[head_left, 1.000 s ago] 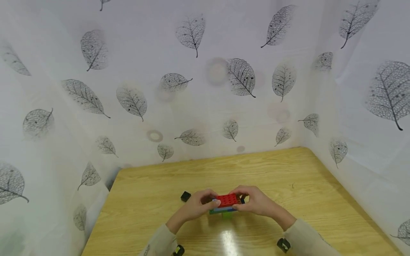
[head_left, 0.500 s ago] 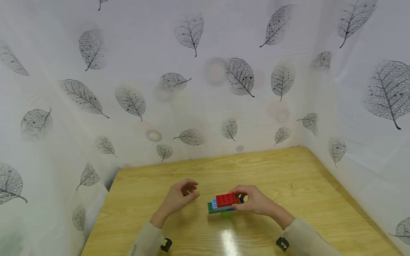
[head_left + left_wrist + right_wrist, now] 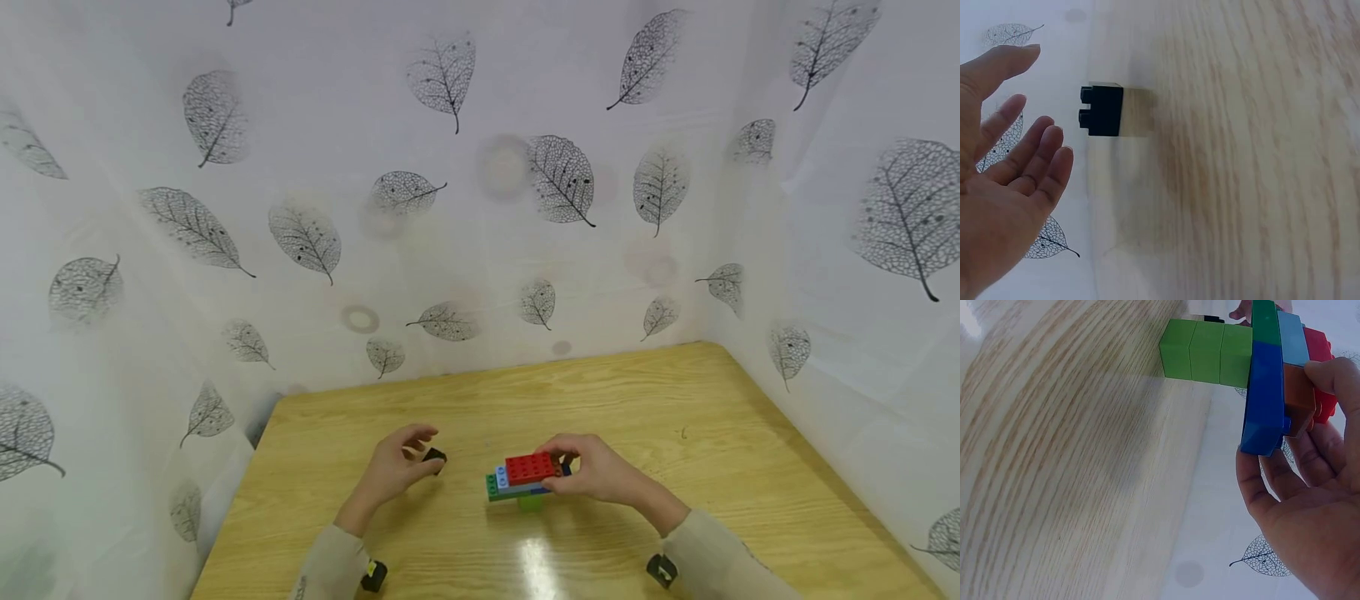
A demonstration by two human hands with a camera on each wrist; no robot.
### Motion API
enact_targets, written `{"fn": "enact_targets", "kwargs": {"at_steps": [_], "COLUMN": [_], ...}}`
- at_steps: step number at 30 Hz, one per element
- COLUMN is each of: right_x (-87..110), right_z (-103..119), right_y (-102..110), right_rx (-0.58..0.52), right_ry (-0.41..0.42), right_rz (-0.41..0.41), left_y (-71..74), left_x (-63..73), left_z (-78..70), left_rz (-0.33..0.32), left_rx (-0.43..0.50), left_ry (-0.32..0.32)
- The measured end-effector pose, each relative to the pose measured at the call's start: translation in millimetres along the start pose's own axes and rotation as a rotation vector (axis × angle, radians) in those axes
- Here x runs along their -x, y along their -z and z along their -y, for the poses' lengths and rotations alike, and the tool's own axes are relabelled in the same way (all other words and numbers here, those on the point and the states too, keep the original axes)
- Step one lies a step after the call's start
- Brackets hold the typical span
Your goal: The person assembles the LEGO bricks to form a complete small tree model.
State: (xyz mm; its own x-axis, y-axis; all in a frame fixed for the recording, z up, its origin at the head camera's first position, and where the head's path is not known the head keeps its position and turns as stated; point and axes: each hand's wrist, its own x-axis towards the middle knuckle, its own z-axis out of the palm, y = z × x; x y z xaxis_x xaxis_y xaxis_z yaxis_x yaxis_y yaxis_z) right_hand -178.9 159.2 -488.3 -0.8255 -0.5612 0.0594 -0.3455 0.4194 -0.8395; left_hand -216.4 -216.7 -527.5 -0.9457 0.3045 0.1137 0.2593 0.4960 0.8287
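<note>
My right hand [image 3: 596, 473] grips one end of a toy building brick structure, its thumb on a brown brick [image 3: 1296, 384]. On top of that structure lies a red brick [image 3: 528, 468] above a light blue brick [image 3: 502, 476]. Beneath these run a dark green brick [image 3: 492, 488] and a blue brick [image 3: 1264, 394], carried by a column of light green bricks [image 3: 1205, 353]. Over on the left, a small black brick [image 3: 1105, 111] stands on the table with its studs up. My left hand [image 3: 393, 471] is beside it, fingers loosely bent, apart from the brick in the left wrist view.
The wooden table [image 3: 637, 400] reaches back to a pale leaf-patterned curtain [image 3: 480, 250], which also hangs along both sides. Wrist cameras [image 3: 373, 575] are worn at the sleeves.
My left hand has let go of the structure's left end and moved left to the black brick. The right hand keeps its grip, and the structure stays in place.
</note>
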Motion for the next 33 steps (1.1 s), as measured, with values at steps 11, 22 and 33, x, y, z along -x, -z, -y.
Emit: {"fn": "enact_targets", "kwargs": {"at_steps": [11,22,33], "right_x": [-1.9,-1.0,-1.7], "right_z": [-2,2,-1], "right_y": [0,1,1], "right_rx": [0.02,0.011,0.016], "right_ry": [-0.013,-0.001,0.002], "right_rz": [0.012,0.012,0.013], "left_y": [-5.6,-5.5,-7.5], "left_x": [3.6,0.0,-1.6], "left_z": [10.8,15.6,12.6], "left_rz": [0.025,0.042,0.061], "left_rx": [-0.072,-0.123,-0.146], "left_ry": [-0.021,-0.01,0.028]}}
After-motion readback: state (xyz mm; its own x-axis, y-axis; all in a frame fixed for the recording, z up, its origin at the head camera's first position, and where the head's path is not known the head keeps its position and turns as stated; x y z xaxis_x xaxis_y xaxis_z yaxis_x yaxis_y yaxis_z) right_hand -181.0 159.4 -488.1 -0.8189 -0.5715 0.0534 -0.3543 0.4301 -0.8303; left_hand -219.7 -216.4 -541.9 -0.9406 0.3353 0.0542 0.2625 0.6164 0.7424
